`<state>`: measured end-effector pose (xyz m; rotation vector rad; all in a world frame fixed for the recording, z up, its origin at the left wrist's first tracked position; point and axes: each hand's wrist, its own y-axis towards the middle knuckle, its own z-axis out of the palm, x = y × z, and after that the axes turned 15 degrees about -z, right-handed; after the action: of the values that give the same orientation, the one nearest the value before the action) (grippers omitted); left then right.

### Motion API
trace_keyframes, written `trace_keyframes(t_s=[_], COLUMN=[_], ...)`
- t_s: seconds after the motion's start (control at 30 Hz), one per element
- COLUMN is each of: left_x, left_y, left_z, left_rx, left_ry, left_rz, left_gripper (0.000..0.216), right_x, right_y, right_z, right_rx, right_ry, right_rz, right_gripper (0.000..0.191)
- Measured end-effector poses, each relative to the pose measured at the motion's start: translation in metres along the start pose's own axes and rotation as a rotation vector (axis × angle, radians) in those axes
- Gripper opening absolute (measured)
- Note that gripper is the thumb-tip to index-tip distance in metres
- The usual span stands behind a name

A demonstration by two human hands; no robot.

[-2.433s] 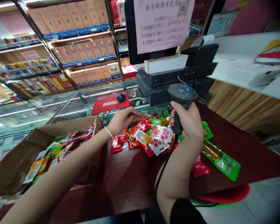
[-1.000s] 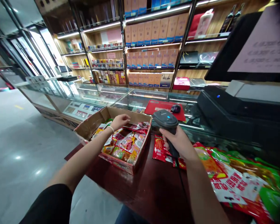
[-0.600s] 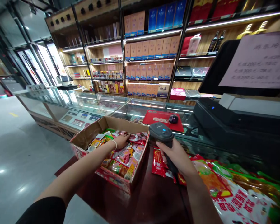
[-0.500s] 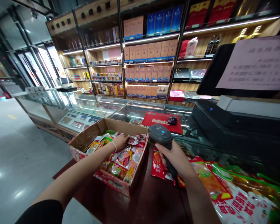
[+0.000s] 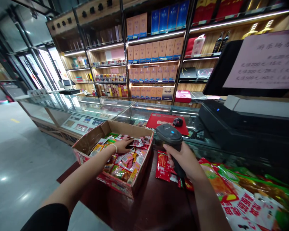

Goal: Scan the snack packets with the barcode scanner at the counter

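Observation:
A cardboard box (image 5: 138, 175) of small snack packets (image 5: 125, 162) stands on the dark red tabletop. My left hand (image 5: 123, 145) reaches into it, fingers stretched apart over the packets at the far side. Wrapped around the handle of a black barcode scanner (image 5: 170, 133) is my right hand (image 5: 183, 157); a blue light glows on the scanner's top. The scanner's head points away from me, just right of the box. Beneath it lie a few red snack packets (image 5: 162, 166), partly covered by my right hand and the handle.
Larger snack bags (image 5: 250, 202) lie at the right. Behind the box, a glass counter (image 5: 101, 107) carries a red mouse pad (image 5: 159, 120) and a black mouse (image 5: 177, 122). A monitor with a paper sheet (image 5: 262, 61) stands at the right. Boxed goods fill shelves (image 5: 155, 51) behind.
My left hand has drawn back slightly to the left, and its fingers show more spread. The scanner in my right hand has shifted a little to the right.

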<state>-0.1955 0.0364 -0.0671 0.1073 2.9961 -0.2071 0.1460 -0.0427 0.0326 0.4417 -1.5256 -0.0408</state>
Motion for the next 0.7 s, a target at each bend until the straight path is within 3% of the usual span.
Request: trace_keyframes(t_s=[0.13, 0.3, 0.4, 0.53, 0.7], left_x=[-0.005, -0.010, -0.002, -0.004, -0.044], left_y=[0.002, 0.007, 0.000, -0.018, -0.042], left_z=[0.008, -0.012, -0.028, -0.054, -0.099], left_rx=[-0.040, 0.036, -0.018, -0.109, 0.130], left_ry=[0.075, -0.108, -0.444, -1.134, -1.683], left_rz=[-0.059, 0.050, -0.053, -0.173, -0.051], left_gripper=[0.074, 0.028, 0.031, 0.053, 0.055], right_x=[0.003, 0.007, 0.008, 0.009, 0.012], right_y=[-0.001, -0.003, -0.003, -0.004, -0.005], right_z=[0.004, 0.004, 0.000, -0.002, -0.003], right_rx=[-0.014, 0.002, -0.002, 0.002, -0.023], right_ry=[-0.015, -0.016, -0.014, -0.001, 0.038], right_rz=[-0.016, -0.007, -0.008, -0.026, -0.022], right_gripper=[0.043, 0.043, 0.040, 0.039, 0.042])
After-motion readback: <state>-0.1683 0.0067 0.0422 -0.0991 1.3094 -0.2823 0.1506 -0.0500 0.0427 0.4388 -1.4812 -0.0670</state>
